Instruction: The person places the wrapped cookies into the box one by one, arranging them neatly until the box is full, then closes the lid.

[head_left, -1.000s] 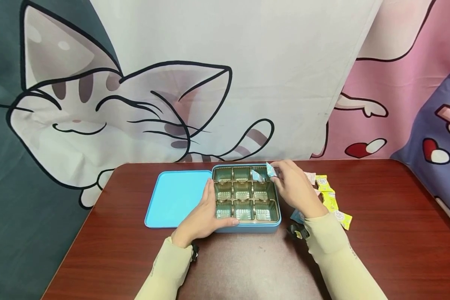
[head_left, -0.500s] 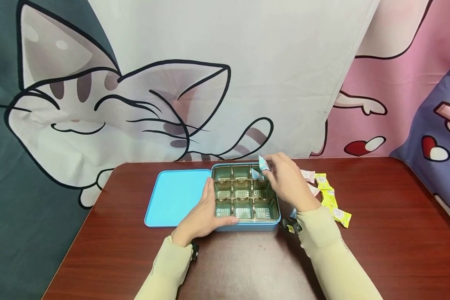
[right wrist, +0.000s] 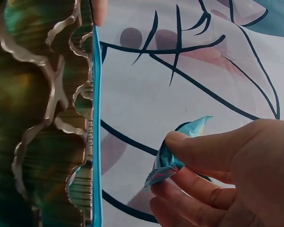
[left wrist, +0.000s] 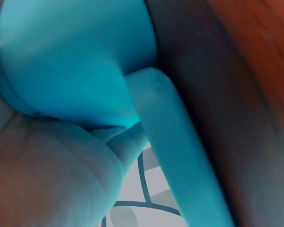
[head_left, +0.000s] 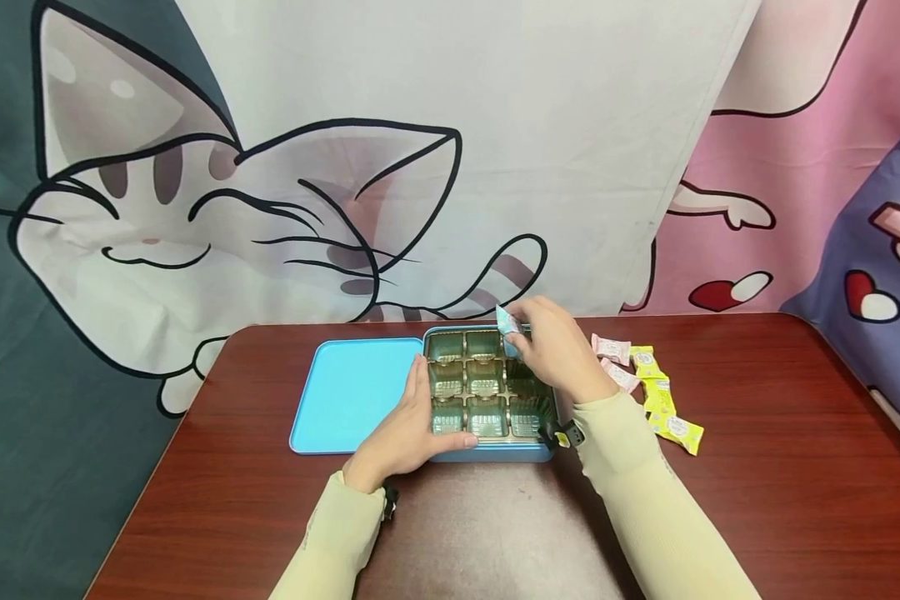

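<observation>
The right hand (head_left: 555, 350) pinches a small blue sweet wrapper (head_left: 507, 322) in a closed grip between thumb and fingertips, held above the far right corner of the blue tin (head_left: 495, 454), which sits near the middle of the bench (head_left: 757, 500) with a gold nine-cell tray (head_left: 486, 383) inside. The left hand (head_left: 401, 433) grasps the tin's near left corner, thumb along the front wall. The lid (head_left: 348, 396) lies just beside it on the left; pink and yellow sweets (head_left: 645, 379) lie toward the bench's right edge.
</observation>
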A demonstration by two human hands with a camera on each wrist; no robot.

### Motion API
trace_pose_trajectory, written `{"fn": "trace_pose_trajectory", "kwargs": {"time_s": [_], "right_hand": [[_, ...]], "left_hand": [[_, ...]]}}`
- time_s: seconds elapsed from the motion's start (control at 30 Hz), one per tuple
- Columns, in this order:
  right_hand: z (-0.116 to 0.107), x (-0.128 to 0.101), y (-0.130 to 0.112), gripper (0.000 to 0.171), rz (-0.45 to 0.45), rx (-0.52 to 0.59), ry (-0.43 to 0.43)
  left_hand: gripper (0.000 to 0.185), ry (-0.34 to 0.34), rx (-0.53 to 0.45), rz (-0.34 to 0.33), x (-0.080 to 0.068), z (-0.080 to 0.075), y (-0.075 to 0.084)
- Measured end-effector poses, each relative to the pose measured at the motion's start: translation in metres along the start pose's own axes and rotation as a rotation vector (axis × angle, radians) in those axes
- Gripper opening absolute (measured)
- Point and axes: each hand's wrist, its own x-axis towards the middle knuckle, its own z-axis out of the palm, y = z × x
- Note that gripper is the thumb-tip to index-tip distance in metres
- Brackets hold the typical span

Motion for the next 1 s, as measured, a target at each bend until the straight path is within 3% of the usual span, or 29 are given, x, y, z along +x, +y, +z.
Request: {"fn": "trace_pose_trajectory", "kwargs": {"time_s": [0.27,0.6,1.0], "right_hand": [[0.004,0.012,-0.006,0.027,-0.038,-0.001,-0.038],[0.012,0.025,-0.009,0.021,-0.013,0.018,-0.087],[0.022,0.031,-0.009,0.033,0.007,0.044,-0.161]], "left_hand": [[0.132,-0.002,-0.004,-0.004,-0.001,-0.001,0.000],[0.131,-0.006,0.001,-0.007,0.000,0.000,-0.001],[0.133,-0.008,0.012,-0.010,0.000,0.000,0.000]]}}
